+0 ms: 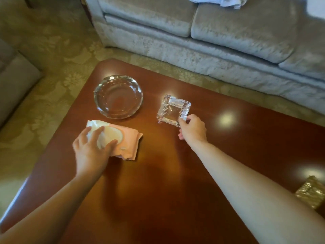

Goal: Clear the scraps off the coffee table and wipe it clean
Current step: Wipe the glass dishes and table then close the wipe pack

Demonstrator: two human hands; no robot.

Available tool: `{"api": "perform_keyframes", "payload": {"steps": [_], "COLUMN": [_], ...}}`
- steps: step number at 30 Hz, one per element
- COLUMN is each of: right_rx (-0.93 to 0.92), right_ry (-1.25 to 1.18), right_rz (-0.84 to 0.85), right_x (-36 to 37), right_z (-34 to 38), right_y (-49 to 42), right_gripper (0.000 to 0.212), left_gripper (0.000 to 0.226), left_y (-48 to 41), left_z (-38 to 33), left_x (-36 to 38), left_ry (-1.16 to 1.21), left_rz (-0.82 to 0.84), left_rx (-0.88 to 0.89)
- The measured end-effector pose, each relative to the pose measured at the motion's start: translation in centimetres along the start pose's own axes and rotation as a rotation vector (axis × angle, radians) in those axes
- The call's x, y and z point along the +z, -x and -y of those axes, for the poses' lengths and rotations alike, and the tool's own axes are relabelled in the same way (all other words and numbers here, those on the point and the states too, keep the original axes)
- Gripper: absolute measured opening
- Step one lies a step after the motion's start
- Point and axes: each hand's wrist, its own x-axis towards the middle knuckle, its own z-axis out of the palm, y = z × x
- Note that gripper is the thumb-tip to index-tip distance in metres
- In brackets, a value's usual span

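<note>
Since wiping needs wipes: table (175, 182) carries bowl (118, 97) far-left; pack (128, 145) before it, long axis left-right, under left hand (89, 152) — fingers curled round its left end. Ashtray (173, 110) just ahead of right hand (193, 130), fingers pinching near corner.

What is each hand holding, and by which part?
Left hand grips the wipes pack at its white-lid end; right hand pinches the square glass ashtray by its near corner.

bare forearms, bare left hand (89, 148) and right hand (194, 130).
</note>
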Motion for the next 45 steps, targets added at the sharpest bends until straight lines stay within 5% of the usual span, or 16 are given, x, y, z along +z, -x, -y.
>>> {"api": "perform_keyframes", "payload": {"steps": [4,8,15,19,22,31,35,41,45], "right_rx": [-0.09,-0.068,0.247,0.637,0.699,0.636,0.514,0.222,0.191], "right_ry": [-0.073,0.045,0.294,0.234,0.031,-0.271,-0.58,-0.483,-0.458], "right_rz": [0.012,-0.054,-0.414,-0.4,-0.376,-0.412,-0.1,0.288,0.359], "right_x": [-5.2,-12.2,-23.0,-24.9,-23.4,-23.0,-25.2,-28.0,-25.9], "right_z": [-3.8,-11.5,-27.0,-32.4,-34.8,-37.7,-36.6,-33.9,-28.7], "right_y": [2.5,5.4,8.2,8.5,8.1,7.7,9.4,10.9,9.8], "right_gripper": [0.026,0.018,0.04,0.075,0.075,0.04,0.005,0.006,0.005], "left_gripper": [0.061,0.093,0.048,0.043,0.036,0.051,0.062,0.024,0.019], "left_y": [-0.1,-1.0,11.6,18.4,23.0,30.0,29.6,25.2,21.5], "left_z": [0.0,1.2,-13.8,-17.5,-20.0,-30.3,-32.3,-30.2,-25.9], "left_x": [0.1,1.4,11.0,18.0,21.5,33.0,35.5,30.9,25.0], "left_ry": [-0.027,-0.106,-0.171,-0.174,-0.171,0.018,0.16,0.427,0.629], "left_rz": [0.006,-0.074,0.098,0.314,0.449,0.779,0.835,0.975,0.918], "left_rx": [-0.036,-0.078,0.58,0.733,0.782,0.411,0.17,-0.099,-0.27]}}
